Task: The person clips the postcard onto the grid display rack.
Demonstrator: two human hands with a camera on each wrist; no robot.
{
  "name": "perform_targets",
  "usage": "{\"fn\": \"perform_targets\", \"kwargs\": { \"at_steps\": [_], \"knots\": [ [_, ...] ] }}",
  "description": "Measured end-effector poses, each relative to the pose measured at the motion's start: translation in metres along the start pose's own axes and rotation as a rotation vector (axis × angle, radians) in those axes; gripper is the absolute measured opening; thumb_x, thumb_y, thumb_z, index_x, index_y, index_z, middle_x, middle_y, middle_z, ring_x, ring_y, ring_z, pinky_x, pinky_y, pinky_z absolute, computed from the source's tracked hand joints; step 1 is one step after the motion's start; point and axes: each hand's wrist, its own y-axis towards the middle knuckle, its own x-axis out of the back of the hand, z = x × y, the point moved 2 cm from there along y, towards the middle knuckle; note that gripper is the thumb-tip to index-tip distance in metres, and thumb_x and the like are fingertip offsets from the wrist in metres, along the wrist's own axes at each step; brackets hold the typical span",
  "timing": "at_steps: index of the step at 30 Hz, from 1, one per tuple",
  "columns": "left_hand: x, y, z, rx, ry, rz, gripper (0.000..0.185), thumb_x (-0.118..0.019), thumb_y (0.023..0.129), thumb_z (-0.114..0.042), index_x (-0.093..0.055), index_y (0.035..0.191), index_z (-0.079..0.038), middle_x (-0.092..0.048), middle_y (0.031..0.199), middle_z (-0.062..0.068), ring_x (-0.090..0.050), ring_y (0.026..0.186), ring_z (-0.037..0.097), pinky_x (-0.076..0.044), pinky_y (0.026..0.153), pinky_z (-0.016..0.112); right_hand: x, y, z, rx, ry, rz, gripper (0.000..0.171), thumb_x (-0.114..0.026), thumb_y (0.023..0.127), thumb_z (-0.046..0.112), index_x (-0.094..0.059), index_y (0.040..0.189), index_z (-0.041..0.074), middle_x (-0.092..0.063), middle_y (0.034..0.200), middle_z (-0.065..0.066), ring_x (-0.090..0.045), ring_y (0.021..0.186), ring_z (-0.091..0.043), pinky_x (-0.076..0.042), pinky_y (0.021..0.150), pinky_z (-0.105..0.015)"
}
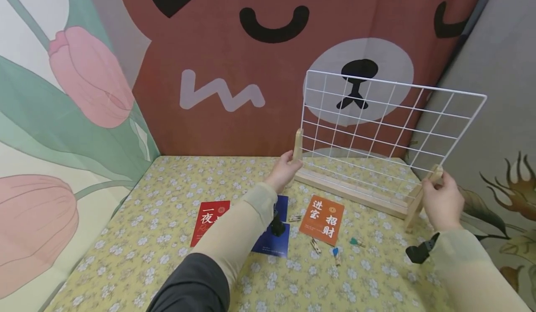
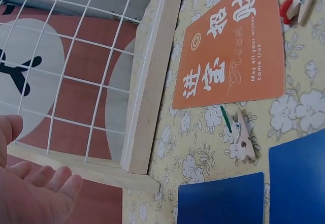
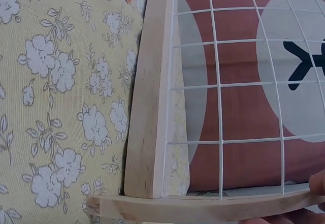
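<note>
A white wire grid stands in a wooden base on the yellow floral cloth. My left hand holds the stand's left wooden end post, thumb and fingers on either side of it. My right hand grips the right wooden end. In the left wrist view my left hand lies by the cross foot under the grid. The right wrist view shows the base rail, the foot and a fingertip at the edge.
In front of the stand lie an orange card, a blue card and a red card. Several small wooden clothespins are scattered around them. Printed fabric walls close in the back and both sides.
</note>
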Motion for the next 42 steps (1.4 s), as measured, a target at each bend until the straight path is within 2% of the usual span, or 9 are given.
{"fn": "perform_targets", "kwargs": {
  "at_steps": [4, 10, 16, 20, 27, 30, 34, 42],
  "knots": [
    [0.000, 0.002, 0.001, -0.002, 0.001, -0.009, 0.069, -0.057, 0.097, -0.033, -0.021, 0.154, -0.016, -0.028, 0.155, 0.007, -0.034, 0.137, 0.030, -0.033, 0.108, 0.048, 0.000, 0.000, 0.003, 0.014, -0.014, -0.021, 0.057, -0.039, 0.099, 0.030, -0.032, 0.149, 0.005, -0.052, 0.130, -0.031, -0.052, 0.114, -0.045, -0.045, 0.090, -0.055],
    [-0.001, 0.004, 0.002, -0.001, -0.002, 0.004, 0.072, -0.057, 0.097, -0.031, -0.015, 0.155, -0.020, -0.022, 0.158, 0.005, -0.027, 0.141, 0.029, -0.030, 0.110, 0.047, 0.000, 0.001, 0.003, 0.032, -0.039, -0.062, 0.052, -0.042, 0.098, 0.026, -0.039, 0.145, 0.004, -0.057, 0.124, -0.030, -0.054, 0.109, -0.042, -0.046, 0.083, -0.049],
    [-0.003, 0.003, 0.001, 0.045, 0.001, 0.042, 0.079, -0.057, 0.097, -0.036, -0.005, 0.156, -0.027, -0.015, 0.160, 0.006, -0.024, 0.142, 0.030, -0.029, 0.111, 0.049, -0.001, 0.002, 0.000, 0.060, -0.042, -0.057, 0.050, -0.041, 0.098, 0.024, -0.041, 0.143, 0.001, -0.056, 0.122, -0.031, -0.052, 0.107, -0.045, -0.043, 0.087, -0.053],
    [-0.005, 0.002, 0.001, 0.058, -0.002, 0.068, 0.081, -0.056, 0.097, -0.033, 0.000, 0.155, -0.026, -0.014, 0.160, 0.008, -0.022, 0.143, 0.031, -0.026, 0.112, 0.050, -0.002, 0.001, 0.001, 0.059, -0.035, -0.039, 0.051, -0.040, 0.099, 0.023, -0.038, 0.144, 0.000, -0.054, 0.124, -0.033, -0.052, 0.109, -0.046, -0.044, 0.089, -0.055],
    [-0.003, 0.016, 0.009, 0.056, -0.015, 0.084, 0.085, -0.058, 0.096, -0.033, 0.004, 0.155, -0.028, -0.006, 0.161, 0.006, -0.014, 0.145, 0.029, -0.023, 0.113, 0.051, -0.001, 0.005, -0.001, 0.079, -0.026, -0.040, 0.050, -0.040, 0.099, 0.023, -0.039, 0.144, 0.000, -0.054, 0.124, -0.032, -0.052, 0.108, -0.045, -0.044, 0.088, -0.054],
    [-0.001, 0.018, 0.009, 0.028, -0.047, 0.079, 0.085, -0.058, 0.097, -0.031, 0.003, 0.155, -0.027, -0.007, 0.160, 0.007, -0.015, 0.145, 0.029, -0.024, 0.113, 0.050, -0.002, 0.006, -0.002, 0.073, -0.017, -0.021, 0.053, -0.039, 0.100, 0.026, -0.034, 0.147, 0.001, -0.053, 0.127, -0.032, -0.052, 0.111, -0.044, -0.045, 0.088, -0.054],
    [0.000, 0.023, 0.008, -0.006, -0.122, 0.081, 0.080, -0.057, 0.098, -0.027, -0.002, 0.156, -0.024, -0.015, 0.158, 0.009, -0.023, 0.142, 0.029, -0.026, 0.112, 0.049, -0.003, 0.008, -0.001, 0.072, -0.013, -0.011, 0.055, -0.039, 0.101, 0.028, -0.032, 0.148, 0.002, -0.052, 0.129, -0.031, -0.053, 0.112, -0.042, -0.046, 0.087, -0.052],
    [0.001, 0.029, 0.007, -0.010, -0.238, 0.071, 0.068, -0.053, 0.097, -0.022, -0.016, 0.154, -0.019, -0.024, 0.154, 0.011, -0.033, 0.136, 0.031, -0.028, 0.111, 0.050, -0.005, 0.012, 0.001, 0.059, 0.018, 0.019, 0.057, -0.038, 0.101, 0.031, -0.028, 0.150, 0.003, -0.047, 0.136, -0.031, -0.051, 0.117, -0.045, -0.045, 0.093, -0.056]
  ]
}}
